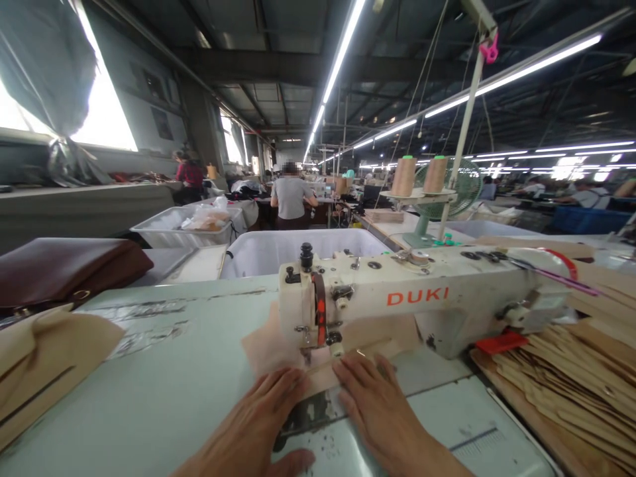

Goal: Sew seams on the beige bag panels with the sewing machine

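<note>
needle – hidden behind machine head [318,311] | left hand [258,424] – wrist cut off by bottom edge

One sewing machine [422,298] is sitting at the centre, and everything is being counted from it. Two hands are lying flat just in front of its needle end: the left hand [263,414] and the right hand [370,401]. Two thread cones [403,176] are standing behind it. One green fan [460,189] is standing behind it too. Two white bins [293,248] are sitting beyond it. One stack of tan pieces [571,384] is lying to its right, one brown bag [64,268] is lying far to its left.
</note>
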`<act>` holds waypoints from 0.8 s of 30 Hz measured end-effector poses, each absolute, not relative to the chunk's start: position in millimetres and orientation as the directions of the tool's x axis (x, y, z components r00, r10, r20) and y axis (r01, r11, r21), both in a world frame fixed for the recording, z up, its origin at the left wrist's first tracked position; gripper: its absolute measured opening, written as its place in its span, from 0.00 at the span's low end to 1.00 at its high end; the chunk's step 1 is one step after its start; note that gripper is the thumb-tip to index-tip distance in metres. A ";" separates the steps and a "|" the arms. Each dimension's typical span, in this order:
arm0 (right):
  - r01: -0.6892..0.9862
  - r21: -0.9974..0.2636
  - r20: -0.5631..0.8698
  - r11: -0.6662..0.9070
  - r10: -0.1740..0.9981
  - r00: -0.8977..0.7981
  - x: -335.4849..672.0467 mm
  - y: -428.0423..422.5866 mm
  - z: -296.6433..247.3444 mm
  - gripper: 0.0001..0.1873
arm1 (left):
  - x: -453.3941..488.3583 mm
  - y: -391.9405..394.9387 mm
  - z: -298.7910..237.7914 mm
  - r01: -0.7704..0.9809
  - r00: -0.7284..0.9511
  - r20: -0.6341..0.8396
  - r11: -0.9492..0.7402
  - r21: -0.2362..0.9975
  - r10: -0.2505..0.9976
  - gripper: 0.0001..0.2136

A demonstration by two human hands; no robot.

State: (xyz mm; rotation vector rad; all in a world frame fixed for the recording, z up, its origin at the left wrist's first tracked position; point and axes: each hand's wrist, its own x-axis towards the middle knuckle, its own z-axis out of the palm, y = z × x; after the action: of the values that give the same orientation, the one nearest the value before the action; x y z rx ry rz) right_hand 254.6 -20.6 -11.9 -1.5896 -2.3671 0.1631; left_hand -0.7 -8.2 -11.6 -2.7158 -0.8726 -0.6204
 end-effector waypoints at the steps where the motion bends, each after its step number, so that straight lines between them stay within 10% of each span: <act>1: 0.885 -0.257 0.161 0.389 0.920 -0.357 258.6 -17.2 -8.4 0.22 | -0.1 -6.0 -13.5 0.605 0.728 0.455 -0.793 -0.074 0.512 0.35; 7: 0.863 -0.265 0.129 0.430 0.903 -0.410 290.0 -26.1 87.5 0.11 | -0.1 -5.5 -12.8 0.630 0.729 0.435 -0.767 -0.122 0.529 0.35; 12: 0.888 0.086 0.686 0.452 0.619 -0.381 304.9 19.3 219.3 0.22 | 0.8 -7.9 -9.1 0.632 0.724 0.395 -0.773 -0.052 0.565 0.40; 17: 0.780 0.257 0.390 0.571 0.677 -0.624 313.2 94.3 249.9 0.20 | 4.2 -10.4 -9.2 0.671 0.686 0.365 -0.741 0.016 0.629 0.43; 20: 0.865 0.306 0.577 0.397 0.646 -0.500 336.8 104.9 243.7 0.22 | 3.8 -10.8 -11.1 0.687 0.679 0.314 -0.725 0.048 0.664 0.43; 24: 0.913 0.099 0.468 0.395 0.791 -0.394 409.1 96.8 251.1 0.37 | 2.8 -10.7 -11.4 0.722 0.667 0.188 -0.688 0.075 0.721 0.40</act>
State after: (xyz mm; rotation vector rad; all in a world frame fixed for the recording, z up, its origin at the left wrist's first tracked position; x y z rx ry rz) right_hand 409.1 96.8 251.1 -1.4782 -2.3130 -0.4904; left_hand 2.8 -10.7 -11.4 -2.8628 -1.2394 -0.3194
